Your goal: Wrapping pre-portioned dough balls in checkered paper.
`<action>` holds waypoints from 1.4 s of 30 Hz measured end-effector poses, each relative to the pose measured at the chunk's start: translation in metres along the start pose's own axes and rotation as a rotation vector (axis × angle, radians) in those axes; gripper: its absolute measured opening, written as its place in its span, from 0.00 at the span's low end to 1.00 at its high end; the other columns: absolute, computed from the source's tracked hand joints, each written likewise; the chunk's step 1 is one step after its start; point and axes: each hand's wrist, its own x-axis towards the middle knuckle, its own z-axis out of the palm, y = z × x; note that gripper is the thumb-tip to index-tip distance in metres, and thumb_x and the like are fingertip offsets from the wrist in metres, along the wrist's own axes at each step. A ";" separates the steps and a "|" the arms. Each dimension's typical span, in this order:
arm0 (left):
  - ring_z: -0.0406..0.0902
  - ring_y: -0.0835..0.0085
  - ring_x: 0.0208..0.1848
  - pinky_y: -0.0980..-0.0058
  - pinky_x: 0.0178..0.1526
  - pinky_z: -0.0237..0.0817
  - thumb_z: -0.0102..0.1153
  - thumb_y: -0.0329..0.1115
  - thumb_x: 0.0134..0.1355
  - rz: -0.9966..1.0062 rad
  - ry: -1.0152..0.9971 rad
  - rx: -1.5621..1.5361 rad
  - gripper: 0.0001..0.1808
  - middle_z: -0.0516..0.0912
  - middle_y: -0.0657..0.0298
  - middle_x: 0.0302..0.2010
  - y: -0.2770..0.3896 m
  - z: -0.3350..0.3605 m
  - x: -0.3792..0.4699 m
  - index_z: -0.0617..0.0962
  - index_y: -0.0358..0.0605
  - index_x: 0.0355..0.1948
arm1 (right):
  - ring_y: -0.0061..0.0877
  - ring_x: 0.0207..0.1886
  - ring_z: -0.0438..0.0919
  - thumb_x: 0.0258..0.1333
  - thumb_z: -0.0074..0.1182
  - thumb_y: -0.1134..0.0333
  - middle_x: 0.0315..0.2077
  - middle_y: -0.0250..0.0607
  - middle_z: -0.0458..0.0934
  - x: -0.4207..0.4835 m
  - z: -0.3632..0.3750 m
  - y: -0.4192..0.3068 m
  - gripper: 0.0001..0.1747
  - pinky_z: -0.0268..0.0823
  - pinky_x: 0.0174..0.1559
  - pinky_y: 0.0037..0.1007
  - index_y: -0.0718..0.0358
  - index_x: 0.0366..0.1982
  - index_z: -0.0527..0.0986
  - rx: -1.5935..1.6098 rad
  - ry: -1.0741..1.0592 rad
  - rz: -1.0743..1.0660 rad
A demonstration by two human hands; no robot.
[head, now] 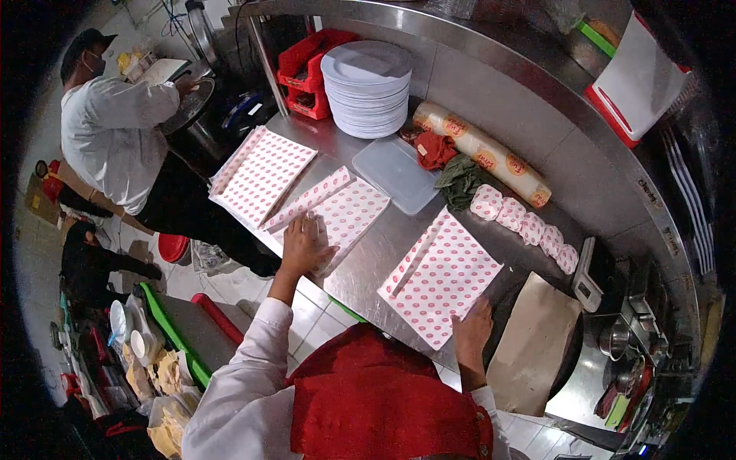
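My left hand (305, 244) lies over the near part of a white food-wrap paper (359, 201) printed with red marks, whose left edge is folded over. Its thumb is spread away from the fingers, and the fingertips touch the paper by the fold. At the front edge of the steel table, my right hand (472, 323) grips the near right edge of another patterned paper (441, 276), also folded along its left side. Part of that hand's fingers is hidden. A stack of the same papers (267, 172) lies further left.
A translucent plastic lid (397, 172), a pile of white plates (368, 92) and red bins (310, 69) stand behind. A cling-film roll (483, 152), red cloth (434, 150), green cloth (458, 183) and several wrapped bundles (520, 221) line the back. Brown cardboard (535, 351) lies right. A co-worker (115, 115) stands left.
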 end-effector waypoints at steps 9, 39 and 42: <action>0.66 0.54 0.57 0.54 0.60 0.53 0.55 0.71 0.48 -0.025 -0.073 0.157 0.52 0.71 0.47 0.54 -0.018 0.000 0.061 0.63 0.46 0.66 | 0.51 0.65 0.56 0.56 0.55 0.61 0.64 0.54 0.55 0.060 0.043 -0.081 0.31 0.48 0.65 0.47 0.68 0.58 0.63 0.406 -0.128 -0.558; 0.74 0.43 0.44 0.56 0.44 0.69 0.58 0.23 0.52 -0.220 -0.169 -0.439 0.28 0.74 0.42 0.45 0.129 0.041 -0.057 0.63 0.36 0.54 | 0.48 0.68 0.51 0.53 0.59 0.59 0.64 0.53 0.57 0.116 0.033 -0.075 0.36 0.40 0.68 0.50 0.60 0.62 0.62 0.165 -0.025 -0.801; 0.74 0.44 0.48 0.57 0.45 0.70 0.55 0.22 0.54 -0.331 -0.282 -0.380 0.30 0.70 0.42 0.53 0.123 0.018 -0.063 0.61 0.38 0.58 | 0.48 0.69 0.51 0.54 0.56 0.51 0.65 0.53 0.55 0.121 0.041 -0.102 0.38 0.37 0.68 0.52 0.54 0.64 0.60 0.147 -0.070 -0.906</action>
